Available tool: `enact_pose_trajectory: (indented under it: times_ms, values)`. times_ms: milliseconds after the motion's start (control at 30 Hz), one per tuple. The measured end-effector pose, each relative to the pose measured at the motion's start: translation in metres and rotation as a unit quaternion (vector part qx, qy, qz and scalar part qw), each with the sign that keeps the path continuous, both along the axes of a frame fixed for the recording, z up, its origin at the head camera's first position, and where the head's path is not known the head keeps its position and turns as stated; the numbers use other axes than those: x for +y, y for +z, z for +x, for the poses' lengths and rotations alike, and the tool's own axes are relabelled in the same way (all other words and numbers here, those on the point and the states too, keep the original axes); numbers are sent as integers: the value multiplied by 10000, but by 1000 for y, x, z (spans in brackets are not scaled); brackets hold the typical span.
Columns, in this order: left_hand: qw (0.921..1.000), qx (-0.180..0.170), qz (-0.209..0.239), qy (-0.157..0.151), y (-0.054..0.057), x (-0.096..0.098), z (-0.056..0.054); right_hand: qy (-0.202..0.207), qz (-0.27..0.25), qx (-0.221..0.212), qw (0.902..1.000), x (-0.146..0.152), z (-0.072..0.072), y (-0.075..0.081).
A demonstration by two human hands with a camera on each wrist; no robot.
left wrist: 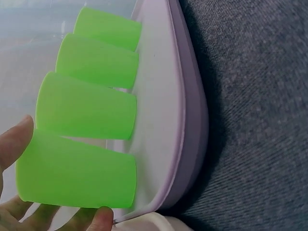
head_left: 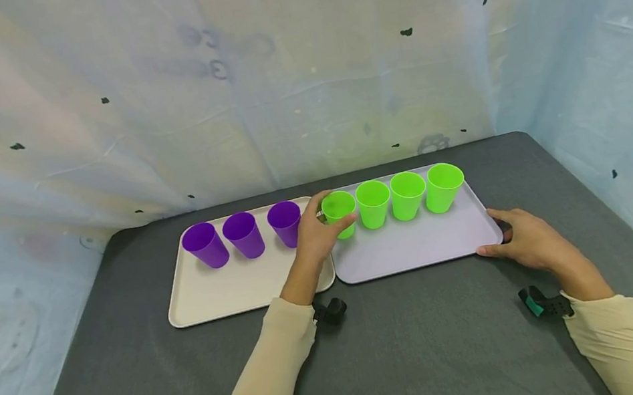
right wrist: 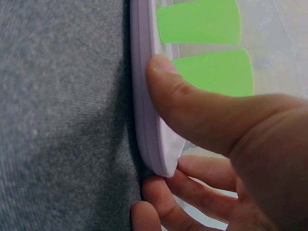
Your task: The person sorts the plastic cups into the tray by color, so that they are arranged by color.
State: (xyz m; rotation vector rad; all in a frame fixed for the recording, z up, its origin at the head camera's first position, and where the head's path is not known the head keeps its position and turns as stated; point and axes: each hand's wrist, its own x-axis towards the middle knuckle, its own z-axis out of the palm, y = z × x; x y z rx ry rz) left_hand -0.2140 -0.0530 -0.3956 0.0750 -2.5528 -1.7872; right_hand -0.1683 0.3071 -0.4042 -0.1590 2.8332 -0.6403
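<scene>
Several bright green cups stand upright in a row on a lavender tray [head_left: 409, 248]. My left hand [head_left: 314, 235] holds the leftmost green cup [head_left: 337, 208], with the thumb on its near right side and the fingers around its far left side. In the left wrist view this green cup [left wrist: 77, 173] sits between thumb and fingers, its base at the tray surface; I cannot tell whether it touches. My right hand [head_left: 532, 241] grips the tray's near right corner. The right wrist view shows the thumb [right wrist: 168, 86] over the front rim and fingers curled at the corner.
A cream tray [head_left: 209, 300] lies against the lavender tray's left side. On it stand three purple cups, left [head_left: 206, 247], middle [head_left: 244, 236] and right [head_left: 285, 222], the last close to my left hand. Dark grey cloth [head_left: 422, 344] covers the table. A pale sheet [head_left: 300, 78] hangs behind.
</scene>
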Motion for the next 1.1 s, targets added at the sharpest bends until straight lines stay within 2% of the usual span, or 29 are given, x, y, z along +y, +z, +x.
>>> enact_pose_trajectory:
  times_ms: [367, 567, 733, 867, 967, 1033, 1100]
  values:
    - [9997, 52, -237, -46, 10, -1, -2, 9, -17, -25, 10000, 1, -1, -1]
    - [9987, 289, -407, -56, 19, -3, 2, -10, -28, -44, 10000, 1, -1, -1]
    - [9961, 763, -428, -104, 36, -7, 14, 56, -75, 79, 9999, 1, 0, -2]
    - [9914, 1049, -724, -297, 53, -18, 28, 93, -115, 139, 9998, 0, 1, -4]
    - [9866, 1176, -1076, -359, 65, -35, 39, 62, -78, 128, 9999, 0, 2, -5]
    - [9825, 1298, -1303, -286, 72, -51, 47, 33, -59, 127, 9999, 0, 2, -4]
    - [9753, 1541, -1578, -142, 74, -71, 54, 19, -41, 135, 9999, 1, 3, -3]
